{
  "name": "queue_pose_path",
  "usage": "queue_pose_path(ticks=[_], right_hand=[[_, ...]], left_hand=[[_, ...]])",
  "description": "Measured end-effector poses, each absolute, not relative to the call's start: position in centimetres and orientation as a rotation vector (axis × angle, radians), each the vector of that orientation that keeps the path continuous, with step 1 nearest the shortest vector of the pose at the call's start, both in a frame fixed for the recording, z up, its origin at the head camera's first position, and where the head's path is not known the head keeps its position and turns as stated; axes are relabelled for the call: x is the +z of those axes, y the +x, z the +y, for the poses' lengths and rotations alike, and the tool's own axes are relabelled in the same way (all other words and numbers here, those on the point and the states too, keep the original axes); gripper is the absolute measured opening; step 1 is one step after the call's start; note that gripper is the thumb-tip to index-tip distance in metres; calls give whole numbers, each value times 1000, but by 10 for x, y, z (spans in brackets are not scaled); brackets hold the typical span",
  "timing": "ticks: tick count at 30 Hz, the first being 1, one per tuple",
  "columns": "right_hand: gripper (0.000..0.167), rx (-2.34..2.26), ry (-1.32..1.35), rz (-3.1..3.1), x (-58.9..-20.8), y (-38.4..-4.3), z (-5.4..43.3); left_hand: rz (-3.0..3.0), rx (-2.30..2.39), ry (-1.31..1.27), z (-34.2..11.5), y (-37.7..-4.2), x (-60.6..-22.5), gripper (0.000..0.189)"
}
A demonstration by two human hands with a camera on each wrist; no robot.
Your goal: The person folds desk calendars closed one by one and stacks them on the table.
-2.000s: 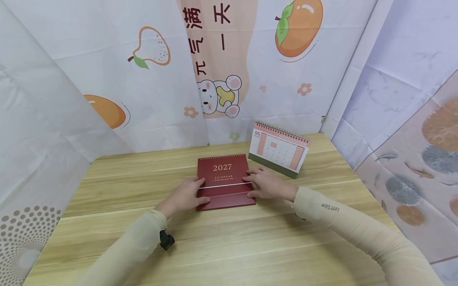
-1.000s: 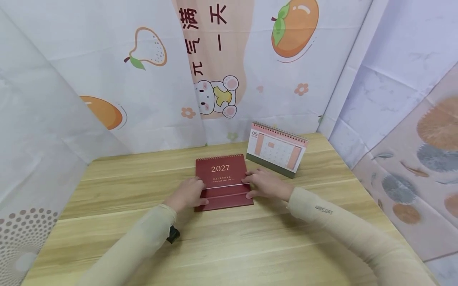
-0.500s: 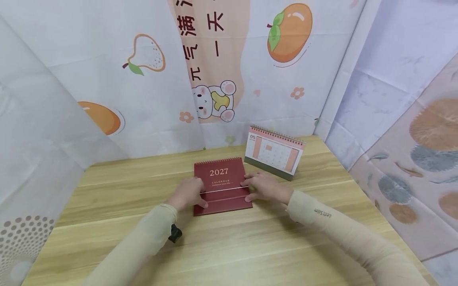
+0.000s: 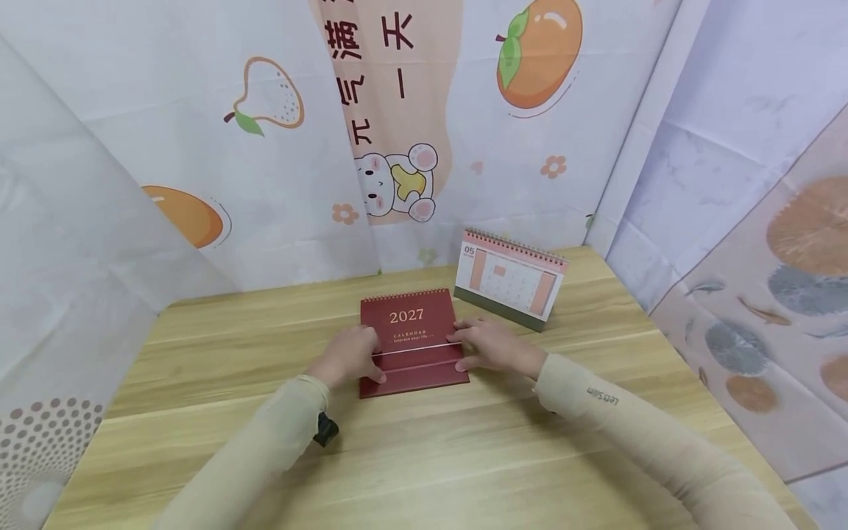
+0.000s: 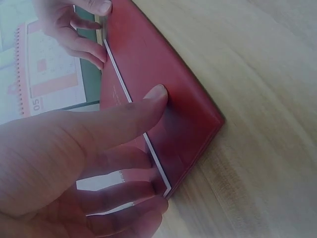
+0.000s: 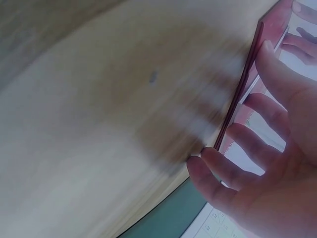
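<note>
Probably light, stiff and smooth, the red calendar (image 4: pixel 409 324) should handle best by its side edges: the left hand (image 4: pixel 347 355) grips at nine o'clock, the right hand (image 4: pixel 492 344) at three. It rests on the counter (image 4: pixel 430 456), wire binding (image 4: pixel 405 295) toward twelve, long axis roughly nine to three; a white calendar (image 4: pixel 509 283) stands at two.

The left hand (image 5: pixel 74 158) fills the foreground, its thumb pressing on the smooth front strip of the red calendar (image 5: pixel 141 54) while the other fingers bend against the edge nearest the camera. A thin white line (image 5: pixel 156 162) crosses the red surface. At the far end, the right hand (image 5: pixel 69 27) touches it too. A white calendar (image 5: pixel 47 62) marked "05" stands beyond, and bare wood tabletop (image 5: pixel 262 94) spreads rightward.
</note>
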State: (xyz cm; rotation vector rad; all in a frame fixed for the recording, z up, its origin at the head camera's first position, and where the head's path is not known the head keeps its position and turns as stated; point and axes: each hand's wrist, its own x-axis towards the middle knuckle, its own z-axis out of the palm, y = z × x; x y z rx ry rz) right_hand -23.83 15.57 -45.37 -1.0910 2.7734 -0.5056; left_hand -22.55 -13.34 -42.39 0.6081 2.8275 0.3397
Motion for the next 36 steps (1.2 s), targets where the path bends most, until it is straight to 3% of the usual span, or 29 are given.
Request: queue_pose_path(ticks=[13, 21, 27, 36], right_hand=[[58, -528, -1069, 2754, -455, -241, 159], [56, -546, -1109, 2743, -452, -242, 162], [51, -667, -1060, 2747, -444, -238, 179], [45, -800, -935, 2698, -419, -236, 221]], left_hand=[[2821, 331, 628, -132, -226, -422, 44], [2777, 250, 611, -129, -229, -417, 37], [2722, 253, 585, -128, -237, -410, 28], [2471, 332, 627, -135, -265, -385, 34]])
